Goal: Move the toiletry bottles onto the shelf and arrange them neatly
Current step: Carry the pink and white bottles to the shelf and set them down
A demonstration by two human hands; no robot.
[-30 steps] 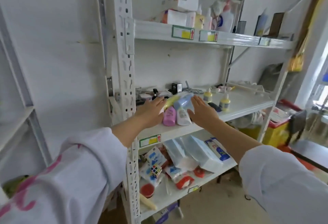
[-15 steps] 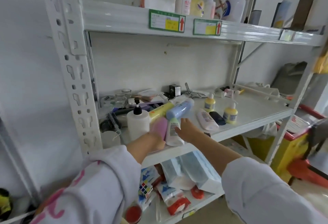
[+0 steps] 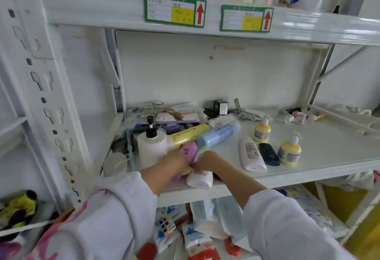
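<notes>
At the front edge of the shelf (image 3: pixel 308 174), just right of the upright white pump bottle (image 3: pixel 151 149), the left hand (image 3: pixel 176 164) is curled around the pink bottle (image 3: pixel 188 151), which lies with its long axis pointing away toward the back wall. Touching it on the right, the right hand (image 3: pixel 207 161) grips the white bottle (image 3: pixel 199 178), whose base overhangs the shelf lip. Both forearms reach forward, knuckles meeting between the two bottles.

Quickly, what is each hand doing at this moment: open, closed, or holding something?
Left hand: closed on the pink bottle.
Right hand: closed on the white bottle with a green cap, lying at the shelf edge.
</notes>
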